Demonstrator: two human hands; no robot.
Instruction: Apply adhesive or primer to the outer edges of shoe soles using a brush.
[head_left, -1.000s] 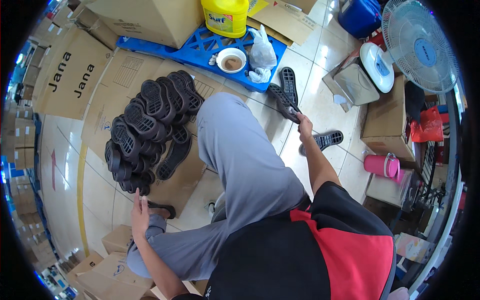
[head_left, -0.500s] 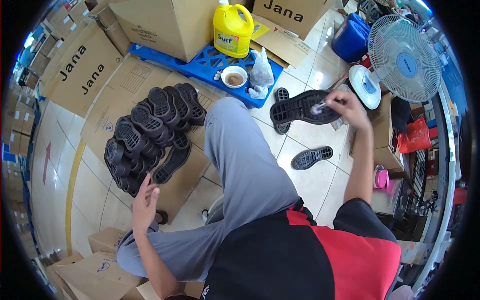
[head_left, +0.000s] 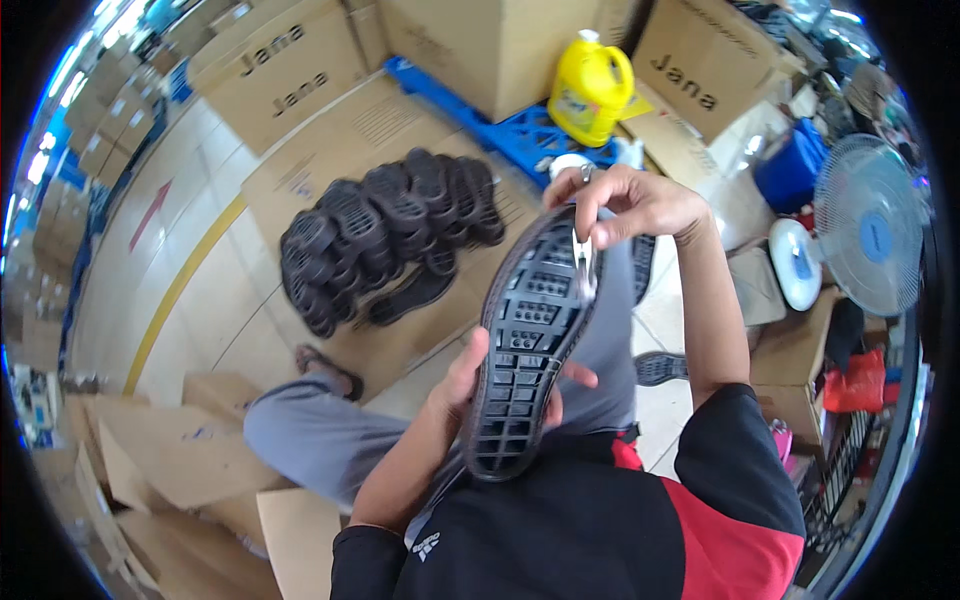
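A black shoe sole [head_left: 522,325] stands tilted in front of my body, its gridded side facing up. My left hand [head_left: 462,375] grips it near the narrow lower end, thumb on one edge and fingertips showing past the other. At the upper end, my right hand [head_left: 645,208] pinches small silver snips [head_left: 584,265], blurred, against the sole's edge. Some right fingers are hidden behind the sole. To the left lies a pile of black soles [head_left: 385,215] on flattened cardboard, with a single sole [head_left: 410,297] beside it.
Beyond my hands a blue pallet [head_left: 470,120] carries a yellow jug [head_left: 590,90] and a partly hidden white bowl [head_left: 570,163]. Another sole [head_left: 660,368] lies on the tiled floor at right. A fan [head_left: 868,225] and cardboard boxes [head_left: 785,375] stand farther right; open cartons [head_left: 180,450] are lower left.
The sole has come from the right to in front of my body and turned lengthwise. My left hand has left the pile's side and taken hold of it. The view has shifted left.
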